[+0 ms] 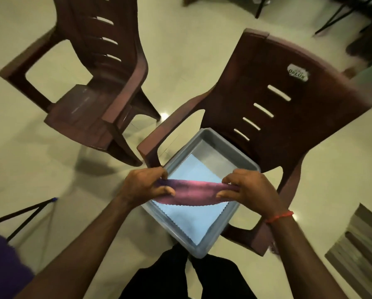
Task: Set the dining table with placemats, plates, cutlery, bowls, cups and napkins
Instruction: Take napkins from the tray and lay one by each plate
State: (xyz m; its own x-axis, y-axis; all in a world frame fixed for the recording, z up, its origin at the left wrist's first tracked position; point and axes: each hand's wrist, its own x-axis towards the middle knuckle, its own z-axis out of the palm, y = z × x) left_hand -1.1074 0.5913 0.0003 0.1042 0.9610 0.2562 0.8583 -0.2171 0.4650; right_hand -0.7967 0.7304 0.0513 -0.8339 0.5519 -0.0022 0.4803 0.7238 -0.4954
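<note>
Just past the black trousers (159, 277), the left hand (146, 184) pinches one end of a purple-pink napkin (193, 190) and the right hand (247, 188) pinches the other. They hold it taut just above the grey tray (246, 161) on the brown chair (277, 104), where a pale blue cloth (187, 221) lies flat. Looks like the napkin-fetching step; next it needs carrying to the table, which isn't in view.

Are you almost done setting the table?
Not nearly. Nothing set shows; no table is in view. In hand: the left hand and right hand pinch a purple cloth napkin, stretched above the grey tray on the brown plastic chair. To do: a light blue napkin lies in the tray, and both must reach the table. Plates, cutlery, bowls and cups are not in sight.
</note>
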